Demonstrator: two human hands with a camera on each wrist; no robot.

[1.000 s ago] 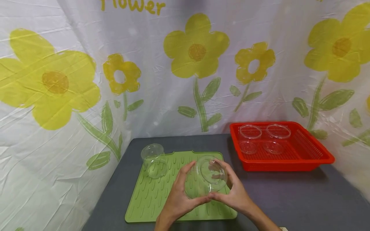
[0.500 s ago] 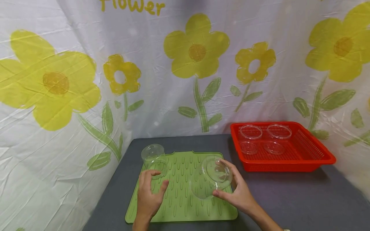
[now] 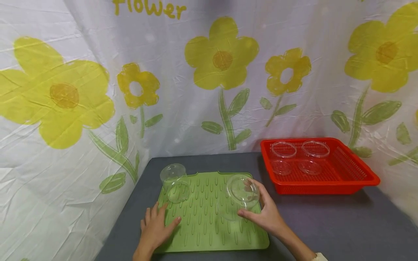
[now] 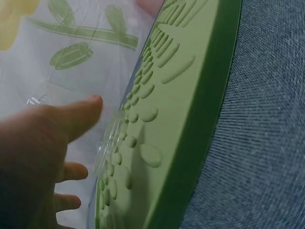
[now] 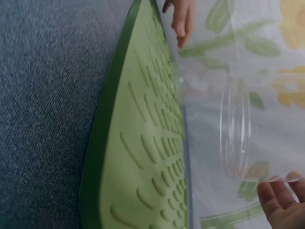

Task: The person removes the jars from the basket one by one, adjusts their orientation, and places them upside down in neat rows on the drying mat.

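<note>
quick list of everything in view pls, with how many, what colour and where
table: 1, dark grey, below everything
patterned sheet: 1, white with yellow flowers, green leaves and "Flower" lettering, behind the table
ridged mat: 1, green, on the table
basket: 1, red, far right of the table
basket containers: 2, clear, side by side inside the basket
corner container: 1, clear, at the mat's far-left corner
held container: 1, clear, above the mat
sleeve: 1, cream, right wrist
hands: 2, bare; left hand at the mat's left edge, right hand gripping the held container
</note>
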